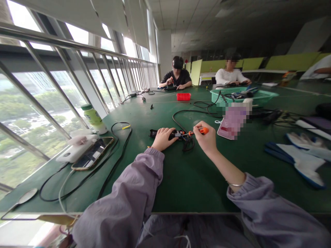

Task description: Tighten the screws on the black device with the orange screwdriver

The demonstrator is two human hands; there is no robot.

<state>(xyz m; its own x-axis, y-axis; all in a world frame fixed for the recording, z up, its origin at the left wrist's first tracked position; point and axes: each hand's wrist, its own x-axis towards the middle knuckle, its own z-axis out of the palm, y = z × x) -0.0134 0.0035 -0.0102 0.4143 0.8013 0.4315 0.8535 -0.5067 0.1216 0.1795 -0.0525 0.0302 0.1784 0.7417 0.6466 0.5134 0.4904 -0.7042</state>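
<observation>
"What have you got hold of?"

"My right hand (207,137) is closed round the orange handle of a screwdriver (203,131), no gap left in the fist, and its shaft points left to the black device (178,134). Whether the tip touches it, I can't tell"

"And the other one?"

"My left hand (163,138) is curled over that black device, fingers bent and closed on it, on the green table (196,175) right in front of me. A black cable loops close by it"

"Any writing you can read?"

"The green-capped bottle (94,120) to my left has a printed label, too blurred to make out. A black cord near it carries a yellow tag (126,127), too small to read. The pink phone case (231,124) ahead on my right is partly pixelated, its markings illegible"

"What's further out?"

"White-and-blue gloves (305,160) lie to my right. Beyond the phone case is a teal basket (267,97) with dark items in it, and left of that a red box (183,97). Two people sit across the table, one in black (177,77), one in white (227,76)"
</observation>
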